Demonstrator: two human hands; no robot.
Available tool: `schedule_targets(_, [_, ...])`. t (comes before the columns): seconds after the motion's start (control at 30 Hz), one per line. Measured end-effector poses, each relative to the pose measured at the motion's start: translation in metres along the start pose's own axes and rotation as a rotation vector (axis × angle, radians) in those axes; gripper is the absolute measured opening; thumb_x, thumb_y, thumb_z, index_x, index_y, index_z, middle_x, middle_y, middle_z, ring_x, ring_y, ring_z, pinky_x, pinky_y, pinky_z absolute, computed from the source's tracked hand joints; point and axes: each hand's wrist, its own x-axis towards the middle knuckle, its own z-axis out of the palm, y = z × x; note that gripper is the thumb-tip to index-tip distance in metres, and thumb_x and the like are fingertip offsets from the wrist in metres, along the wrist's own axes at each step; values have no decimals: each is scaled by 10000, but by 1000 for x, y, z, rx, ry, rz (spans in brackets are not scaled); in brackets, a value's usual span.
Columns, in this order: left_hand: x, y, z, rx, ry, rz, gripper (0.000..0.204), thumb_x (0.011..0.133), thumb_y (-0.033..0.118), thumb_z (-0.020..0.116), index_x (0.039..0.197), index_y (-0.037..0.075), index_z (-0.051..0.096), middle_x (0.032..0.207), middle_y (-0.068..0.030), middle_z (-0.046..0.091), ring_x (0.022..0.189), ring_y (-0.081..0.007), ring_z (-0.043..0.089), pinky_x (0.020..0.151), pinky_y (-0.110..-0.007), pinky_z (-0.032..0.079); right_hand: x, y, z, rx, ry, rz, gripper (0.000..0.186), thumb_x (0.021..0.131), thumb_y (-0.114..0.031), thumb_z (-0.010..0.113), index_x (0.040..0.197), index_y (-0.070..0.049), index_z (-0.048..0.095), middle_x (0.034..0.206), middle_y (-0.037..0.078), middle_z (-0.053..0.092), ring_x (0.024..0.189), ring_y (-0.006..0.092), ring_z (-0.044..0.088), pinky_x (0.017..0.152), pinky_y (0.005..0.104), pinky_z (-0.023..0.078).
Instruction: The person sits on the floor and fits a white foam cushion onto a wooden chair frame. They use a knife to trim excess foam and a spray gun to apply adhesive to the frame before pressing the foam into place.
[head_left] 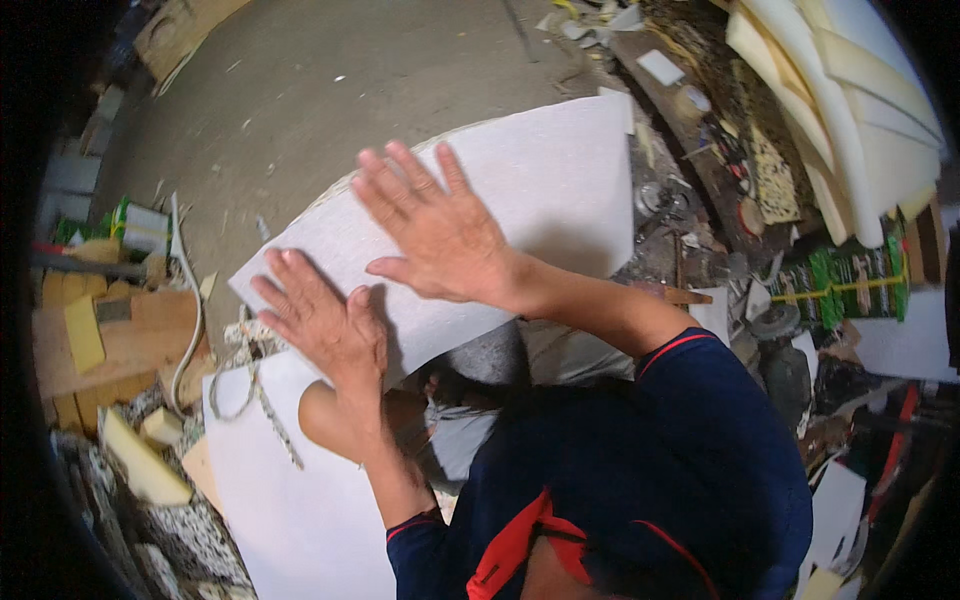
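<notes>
White sheet point(560, 180) with a curved far edge is sitting right under the fingers in the head view, stretching well out to the right of them too. Right hand point(440, 240) is palm down over the middle part, fingers straight and fanned a bit, thumb sticking out sideways, fingertips up at that curved edge. Left hand point(335, 330) is palm down over the left end, fingers slightly apart, thumb off to the side. Neither one's pinching anything. Can't really tell how hard the palms press, if at all.

Around that it's kinda messy: another white sheet point(290, 520) below the left fingers with a thin loop of cord point(233, 395) near its top, a pale yellow foam block point(143, 460) down and left, grey floor point(400, 60) beyond the fingertips, and curled cream foam sheets point(850, 110) way off to the right of the right fingers.
</notes>
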Motion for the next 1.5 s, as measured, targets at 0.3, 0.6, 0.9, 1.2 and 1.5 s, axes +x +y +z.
schedule_targets(0.3, [-4, -8, 11, 232, -5, -6, 882, 973, 672, 365, 1594, 63, 219, 1682, -104, 129, 1544, -393, 27, 1212, -600, 33, -65, 148, -37, -112, 120, 688, 902, 1011, -634, 299, 1583, 17, 53, 1641, 284, -21, 1527, 433, -16, 1199, 625, -32])
schedule_targets(0.6, [28, 81, 18, -89, -199, 285, 879, 917, 585, 563, 1577, 78, 282, 1671, -141, 149, 1549, -358, 46, 1221, -592, 13, -80, 76, -17, -170, 31, 440, 810, 1009, -605, 323, 1610, -89, 154, 1651, 272, 50, 1515, 491, 28, 1182, 649, 9])
schedule_targets(0.9, [26, -30, -4, 82, 2, -17, 817, 952, 604, 502, 1596, 165, 256, 1679, -117, 126, 1546, -349, 94, 1212, -612, 53, -84, 82, -15, -136, 82, 407, 794, 1001, -554, 394, 1604, -82, 185, 1655, 250, 87, 1517, 481, 55, 1178, 652, 36])
schedule_targets(1.2, [-18, -17, -18, 102, 295, -144, 866, 921, 585, 549, 1580, 93, 279, 1668, -197, 115, 1524, -459, 64, 1131, -746, 20, -65, 49, -18, -239, -35, 565, 871, 960, -514, 526, 1610, -81, 139, 1638, 308, 32, 1512, 503, 11, 1141, 720, 15])
schedule_targets(1.5, [6, 5, 17, 163, -63, -79, 822, 949, 525, 505, 1588, 72, 255, 1679, -155, 115, 1543, -395, 64, 1195, -639, 21, -47, 43, 3, -96, 79, 205, 890, 906, -587, 582, 1603, -155, 236, 1642, 266, 126, 1511, 489, 96, 1161, 699, 42])
